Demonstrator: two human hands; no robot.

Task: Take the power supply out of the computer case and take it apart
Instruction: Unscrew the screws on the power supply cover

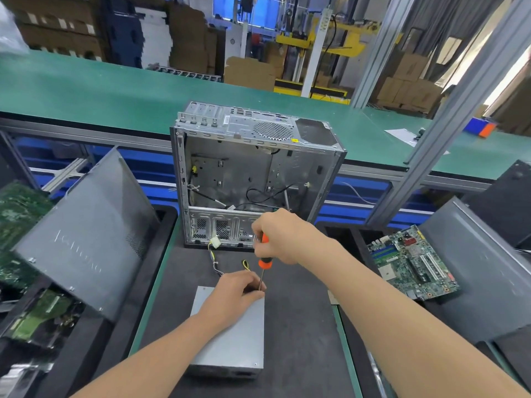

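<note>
Head view looks down on one power supply (232,337), a grey metal box that lies flat on the dark surface (301,326) in front of me, outside the one computer case (253,168). The case stands open just behind it, with a small gap between them. My left hand (238,288) holds the far end of the power supply, the fingers curled over its edge. My right hand (275,239) grips one screwdriver (263,261) by its orange and black handle; the shaft points down and meets the box just beside my left fingers. One bundle of cables (214,255) runs from the far end of the box toward the case. Two grey sheets lean at the sides: a left panel (86,239) and a right panel (482,268). One green circuit board (413,262) lies beside the right panel.
</note>
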